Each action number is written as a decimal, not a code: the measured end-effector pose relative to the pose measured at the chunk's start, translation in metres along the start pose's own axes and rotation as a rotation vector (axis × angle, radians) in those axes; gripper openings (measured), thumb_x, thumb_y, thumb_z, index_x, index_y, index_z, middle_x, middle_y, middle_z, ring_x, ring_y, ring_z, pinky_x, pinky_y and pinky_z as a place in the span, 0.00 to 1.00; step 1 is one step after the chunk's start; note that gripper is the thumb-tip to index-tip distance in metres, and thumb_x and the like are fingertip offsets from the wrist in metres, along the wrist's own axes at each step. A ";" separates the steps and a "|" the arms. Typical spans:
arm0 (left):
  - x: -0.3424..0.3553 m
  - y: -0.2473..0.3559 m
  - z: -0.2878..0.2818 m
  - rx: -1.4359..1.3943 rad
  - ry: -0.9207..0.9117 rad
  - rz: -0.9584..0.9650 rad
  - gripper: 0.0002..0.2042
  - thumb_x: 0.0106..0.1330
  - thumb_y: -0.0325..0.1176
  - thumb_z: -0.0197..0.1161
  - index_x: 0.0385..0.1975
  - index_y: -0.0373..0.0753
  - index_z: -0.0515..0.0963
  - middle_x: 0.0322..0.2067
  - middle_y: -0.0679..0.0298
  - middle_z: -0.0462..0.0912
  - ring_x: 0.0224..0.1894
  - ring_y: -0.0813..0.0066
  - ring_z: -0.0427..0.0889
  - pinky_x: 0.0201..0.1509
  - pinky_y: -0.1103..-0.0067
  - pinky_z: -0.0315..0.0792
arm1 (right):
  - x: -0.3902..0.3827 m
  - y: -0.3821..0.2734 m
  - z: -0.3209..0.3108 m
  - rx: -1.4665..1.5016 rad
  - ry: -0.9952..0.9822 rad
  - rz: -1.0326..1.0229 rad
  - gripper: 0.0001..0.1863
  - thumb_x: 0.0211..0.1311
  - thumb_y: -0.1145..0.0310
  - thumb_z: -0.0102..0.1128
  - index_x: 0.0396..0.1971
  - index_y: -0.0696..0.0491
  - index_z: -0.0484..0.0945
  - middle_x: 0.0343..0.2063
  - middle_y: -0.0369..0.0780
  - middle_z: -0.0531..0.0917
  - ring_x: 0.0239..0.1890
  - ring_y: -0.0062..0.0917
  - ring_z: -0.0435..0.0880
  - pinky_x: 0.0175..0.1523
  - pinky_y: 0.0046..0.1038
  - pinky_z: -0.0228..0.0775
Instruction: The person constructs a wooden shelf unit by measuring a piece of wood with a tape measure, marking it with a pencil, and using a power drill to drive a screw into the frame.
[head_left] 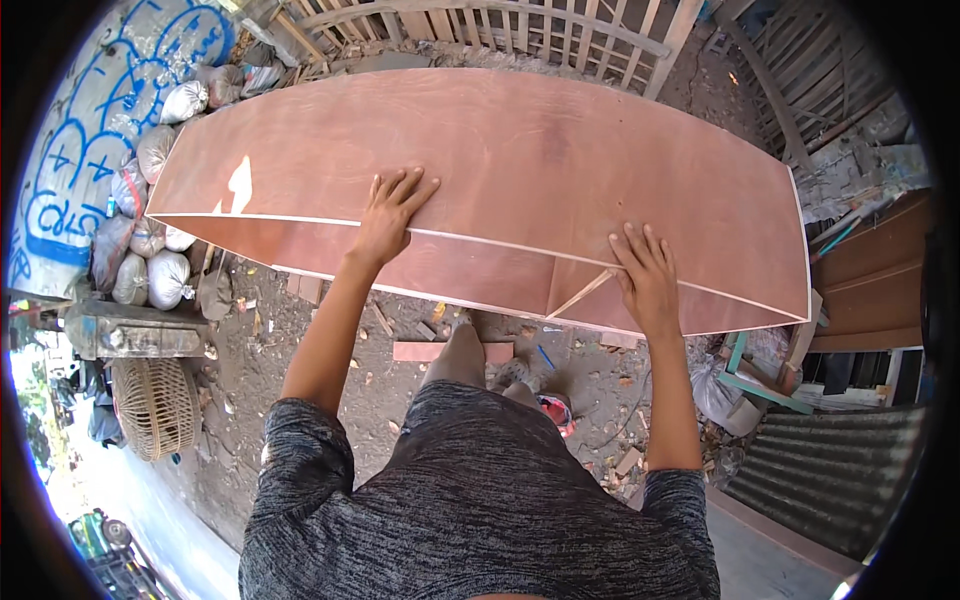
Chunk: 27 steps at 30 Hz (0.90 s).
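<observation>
In front of me stands a long reddish-brown plywood cabinet, its broad flat panel facing up. Its near side is open, with pale edges and a divider showing inside toward the right. My left hand lies on the panel near its front edge, left of the middle, fingers stretched out and apart. Further right, my right hand rests flat over the same edge close to the divider, its fingers extended too. Neither hand holds anything. A patch of sunlight falls on the panel's left end.
Filled sacks are piled at the left, beside a wall with blue paint. A woven basket sits below them. Wooden fencing runs behind the cabinet. Corrugated sheet lies at right. Wood offcuts are scattered by my feet.
</observation>
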<state>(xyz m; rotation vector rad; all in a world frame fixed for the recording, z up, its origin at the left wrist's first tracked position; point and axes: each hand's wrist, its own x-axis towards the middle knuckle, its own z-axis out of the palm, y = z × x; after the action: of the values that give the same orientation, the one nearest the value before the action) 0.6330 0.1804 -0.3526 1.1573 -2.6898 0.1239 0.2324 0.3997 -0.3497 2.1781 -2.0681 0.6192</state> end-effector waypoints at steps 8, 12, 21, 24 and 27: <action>0.038 -0.015 -0.002 -0.028 -0.015 0.011 0.45 0.48 0.15 0.62 0.72 0.56 0.66 0.72 0.63 0.64 0.73 0.55 0.62 0.78 0.51 0.52 | 0.036 0.010 -0.005 0.018 0.028 -0.011 0.25 0.67 0.64 0.60 0.65 0.42 0.75 0.68 0.41 0.73 0.72 0.44 0.66 0.74 0.49 0.53; 0.060 -0.022 0.000 -0.048 -0.001 0.003 0.45 0.48 0.16 0.66 0.71 0.56 0.66 0.72 0.64 0.65 0.73 0.56 0.62 0.77 0.51 0.55 | 0.057 0.018 -0.007 0.037 0.015 0.020 0.25 0.67 0.63 0.62 0.64 0.45 0.76 0.68 0.42 0.73 0.72 0.44 0.65 0.75 0.49 0.53; 0.108 -0.034 -0.005 -0.048 -0.108 -0.020 0.48 0.47 0.13 0.62 0.73 0.58 0.62 0.74 0.66 0.62 0.75 0.58 0.60 0.77 0.47 0.53 | 0.094 0.039 -0.002 0.037 0.067 0.036 0.24 0.65 0.63 0.63 0.62 0.45 0.78 0.66 0.42 0.75 0.72 0.44 0.67 0.74 0.49 0.54; 0.125 -0.041 -0.007 -0.030 -0.146 -0.026 0.48 0.48 0.14 0.62 0.73 0.59 0.62 0.74 0.67 0.61 0.76 0.61 0.60 0.76 0.44 0.53 | 0.109 0.042 0.005 0.012 0.092 0.033 0.24 0.66 0.65 0.62 0.63 0.46 0.77 0.66 0.42 0.75 0.71 0.45 0.67 0.74 0.49 0.54; 0.145 -0.046 -0.007 -0.024 -0.180 -0.042 0.48 0.49 0.15 0.63 0.74 0.61 0.61 0.75 0.67 0.60 0.75 0.64 0.61 0.75 0.42 0.53 | 0.122 0.043 0.010 -0.053 0.122 0.057 0.24 0.66 0.67 0.60 0.63 0.47 0.76 0.66 0.44 0.75 0.70 0.48 0.67 0.74 0.49 0.54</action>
<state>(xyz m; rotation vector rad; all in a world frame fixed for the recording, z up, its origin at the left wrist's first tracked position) 0.5705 0.0474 -0.3129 1.2737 -2.8100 -0.0207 0.1945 0.2782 -0.3267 2.0067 -2.0657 0.6763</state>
